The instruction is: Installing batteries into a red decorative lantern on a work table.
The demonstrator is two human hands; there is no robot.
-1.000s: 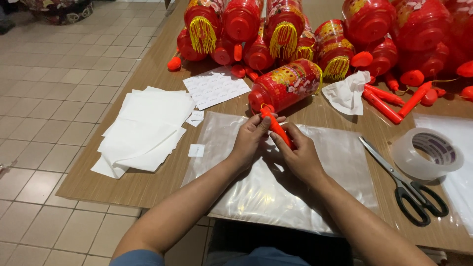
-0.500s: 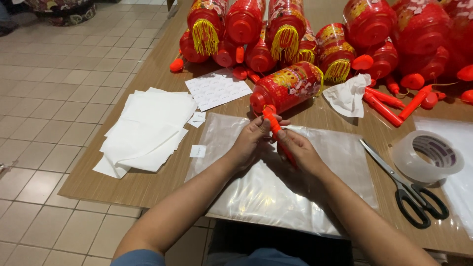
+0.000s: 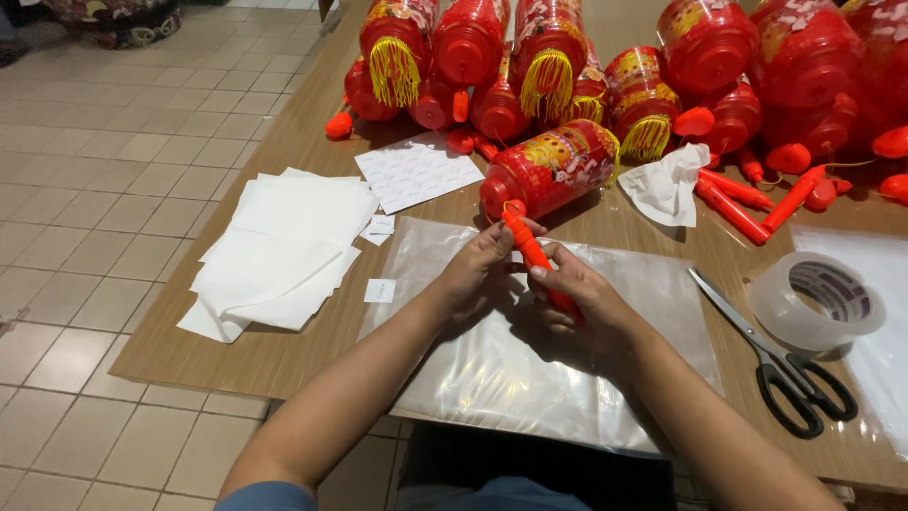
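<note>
Both my hands hold a slim orange-red plastic stick (image 3: 528, 248) over a clear plastic bag (image 3: 492, 364) lying flat on the wooden table (image 3: 284, 355). My left hand (image 3: 478, 270) pinches the stick near its upper end. My right hand (image 3: 586, 308) wraps around its lower end. The stick's top joins by a thin cord to a red lantern (image 3: 549, 170) that lies on its side just beyond my hands, with a yellow tassel at its far end.
A heap of red lanterns with yellow tassels (image 3: 567, 57) fills the table's back. White paper sheets (image 3: 284, 246) lie at left, a label sheet (image 3: 416, 170) behind them. Loose orange sticks (image 3: 747, 199), crumpled tissue (image 3: 667, 185), scissors (image 3: 785, 364) and a tape roll (image 3: 818, 298) lie at right.
My hands and the stick have stayed in almost the same place; the fingers have shifted slightly along the stick.
</note>
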